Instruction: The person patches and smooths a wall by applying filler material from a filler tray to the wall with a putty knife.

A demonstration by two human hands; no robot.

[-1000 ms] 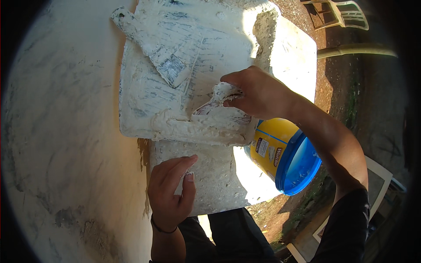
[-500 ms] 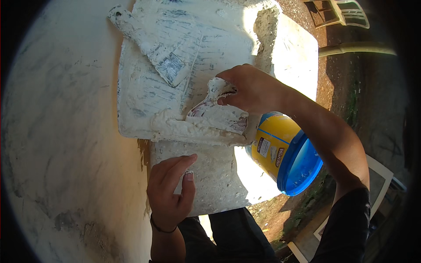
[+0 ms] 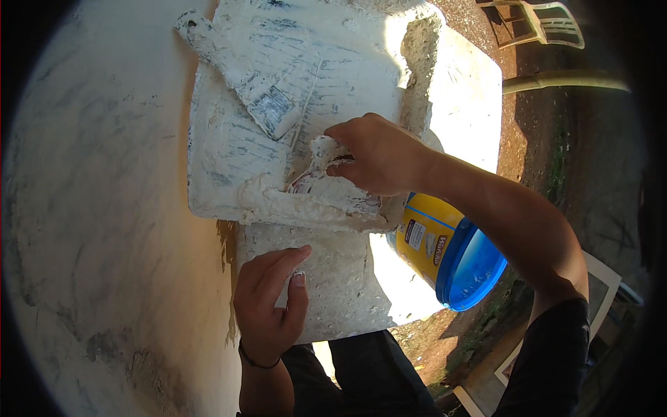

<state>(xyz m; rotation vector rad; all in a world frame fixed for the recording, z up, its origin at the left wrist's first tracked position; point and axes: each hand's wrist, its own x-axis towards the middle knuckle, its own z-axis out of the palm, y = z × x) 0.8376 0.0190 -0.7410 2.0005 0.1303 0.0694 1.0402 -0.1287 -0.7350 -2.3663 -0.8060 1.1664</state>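
Observation:
My right hand (image 3: 379, 154) grips a putty-caked scraper (image 3: 323, 149) by its short handle, fingers curled round it. The scraper's blade is down in a bank of white putty (image 3: 267, 198) along the near side of a ridged paint tray (image 3: 203, 142). Its blade edge is partly buried. Across the tray's left part lies a second flat spreading tool (image 3: 233, 73), coated in putty, with a hole in its handle end. My left hand (image 3: 271, 299) is held over the grey slab near the wall, thumb and fingers apart, with white smears on the thumb tip and nothing held.
The tray rests on a rough pale slab (image 3: 326, 292). Right of the tray leans a yellow bucket with a blue rim (image 3: 434, 240), just under my right forearm. A whitish wall (image 3: 118, 208) runs along the left. A plastic chair (image 3: 552, 28) stands far right.
My right hand has moved slightly left and nearer with the scraper, whose blade now sits deeper in the putty. My left hand stays where it was.

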